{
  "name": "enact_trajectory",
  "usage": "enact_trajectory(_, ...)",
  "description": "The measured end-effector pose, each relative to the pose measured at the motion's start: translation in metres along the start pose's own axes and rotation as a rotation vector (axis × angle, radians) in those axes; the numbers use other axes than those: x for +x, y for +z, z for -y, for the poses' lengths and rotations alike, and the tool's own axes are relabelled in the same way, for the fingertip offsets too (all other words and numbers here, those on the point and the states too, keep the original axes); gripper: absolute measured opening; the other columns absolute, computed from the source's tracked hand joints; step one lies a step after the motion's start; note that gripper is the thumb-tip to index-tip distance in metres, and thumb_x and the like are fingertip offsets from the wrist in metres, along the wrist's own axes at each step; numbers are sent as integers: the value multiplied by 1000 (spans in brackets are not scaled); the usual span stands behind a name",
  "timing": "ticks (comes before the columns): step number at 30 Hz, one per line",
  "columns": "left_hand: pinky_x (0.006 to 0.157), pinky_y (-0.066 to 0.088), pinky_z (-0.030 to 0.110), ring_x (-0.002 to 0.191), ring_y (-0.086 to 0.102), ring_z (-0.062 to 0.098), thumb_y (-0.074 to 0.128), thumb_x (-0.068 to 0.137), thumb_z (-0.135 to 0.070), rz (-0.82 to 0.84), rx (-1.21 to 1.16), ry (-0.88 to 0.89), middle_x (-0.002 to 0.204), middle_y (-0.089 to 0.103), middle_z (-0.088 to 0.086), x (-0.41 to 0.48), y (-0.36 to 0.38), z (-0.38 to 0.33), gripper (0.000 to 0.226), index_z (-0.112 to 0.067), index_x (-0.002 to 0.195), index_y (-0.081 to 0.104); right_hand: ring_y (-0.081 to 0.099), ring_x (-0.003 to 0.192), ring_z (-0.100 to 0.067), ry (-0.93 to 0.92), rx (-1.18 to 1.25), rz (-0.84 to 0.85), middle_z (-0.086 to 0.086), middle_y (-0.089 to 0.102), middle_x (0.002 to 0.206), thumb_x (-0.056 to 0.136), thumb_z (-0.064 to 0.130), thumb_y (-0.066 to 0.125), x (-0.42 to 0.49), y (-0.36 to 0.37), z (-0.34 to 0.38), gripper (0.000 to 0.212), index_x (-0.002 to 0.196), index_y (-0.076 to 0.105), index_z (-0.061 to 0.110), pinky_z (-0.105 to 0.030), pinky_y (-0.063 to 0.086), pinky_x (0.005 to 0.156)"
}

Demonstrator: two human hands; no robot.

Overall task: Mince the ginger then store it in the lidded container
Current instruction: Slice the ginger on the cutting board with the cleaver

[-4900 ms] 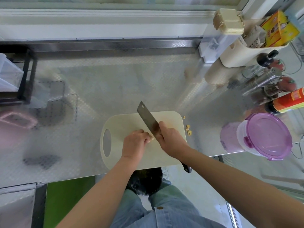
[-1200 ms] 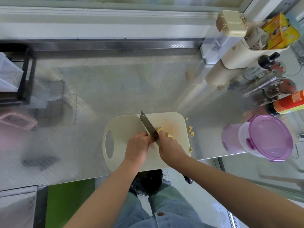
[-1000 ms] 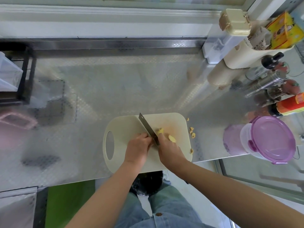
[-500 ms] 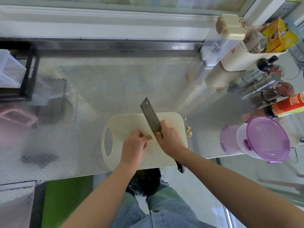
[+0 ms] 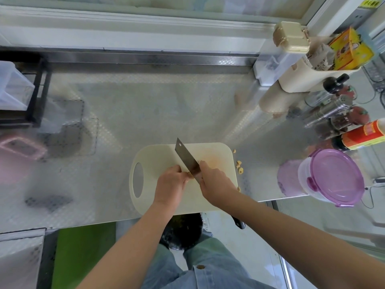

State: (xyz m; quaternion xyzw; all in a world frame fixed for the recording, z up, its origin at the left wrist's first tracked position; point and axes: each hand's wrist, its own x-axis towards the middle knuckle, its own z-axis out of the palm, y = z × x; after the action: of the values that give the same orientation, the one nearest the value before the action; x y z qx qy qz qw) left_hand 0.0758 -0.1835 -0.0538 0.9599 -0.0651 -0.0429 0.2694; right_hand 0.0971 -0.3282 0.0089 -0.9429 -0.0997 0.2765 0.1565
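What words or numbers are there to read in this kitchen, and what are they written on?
Nothing here can be read clearly.
On the yellow box: red print, too blurred to read.
On the red bottle: label print, too blurred to read.
On the yellow sticker at the top right: dark marks, too small to read.

Embossed shiny metal counter (image 5: pixel 145 113), smooth matt cream plastic cutting board (image 5: pixel 158 157), glossy steel cleaver blade (image 5: pixel 186 157), translucent purple plastic lid (image 5: pixel 335 175)

This is a kitchen. A shiny metal counter (image 5: pixel 145 113) holds a cream plastic cutting board (image 5: pixel 158 159), a red sauce bottle (image 5: pixel 364 135) and a silver metal shaker (image 5: pixel 331 109).
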Motion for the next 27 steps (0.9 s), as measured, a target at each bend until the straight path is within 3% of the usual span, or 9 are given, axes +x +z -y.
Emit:
enact_trajectory(2, 34, 40, 31, 46, 47, 26, 86, 51, 6, 25, 19, 28, 56, 47, 5, 1, -1, 0, 30, -14, 62, 66, 44, 71, -23, 31, -55, 0, -6, 52, 91, 93, 4, 38, -2, 3, 4, 38, 129, 30, 14, -31, 32, 55)
enact_trajectory(4, 34, 36, 25, 44, 47, 26, 90, 47, 4, 40, 48, 48, 55, 47, 4, 4, -5, -2, 38, -20, 70, 71, 46, 77, -26, 58, -74, -6, -11, 56, 104, 91, 1, 38, -1, 8, 7, 46, 134, 28, 14, -34, 35, 63)
enact_trajectory(10, 36, 28, 22, 42, 46, 25, 94, 45, -2, 33, 57, 67, 54, 47, 5, 7, -5, -4, 43, -25, 75, 74, 54, 86, -29, 70, -56, -21, -11, 57, 107, 90, -3, 37, 0, 15, 9, 56, 141, 23, 14, -35, 36, 65)
enact_trajectory(15, 38, 30, 22, 44, 49, 26, 91, 49, 0, 23, 26, 76, 57, 50, 5, 6, -5, -2, 36, -20, 70, 72, 50, 80, -29, 73, 0, -10, -10, 57, 99, 92, 0, 35, 3, 18, 7, 46, 136, 27, 13, -35, 36, 64)
enact_trajectory(19, 38, 29, 22, 45, 49, 26, 90, 49, 0, 25, 14, 89, 58, 49, 4, 5, -5, 0, 35, -21, 70, 71, 57, 93, -35, 76, 43, -33, -14, 60, 101, 94, 2, 36, 8, 26, 4, 50, 142, 22, 10, -39, 41, 67)
enact_trajectory(27, 37, 38, 26, 48, 49, 25, 84, 59, 3, 4, -46, 80, 58, 49, 5, 7, -1, 9, 28, -19, 70, 71, 57, 92, -37, 71, 61, -65, -12, 60, 103, 99, 14, 38, 13, 30, -5, 43, 140, 24, 15, -38, 42, 67)
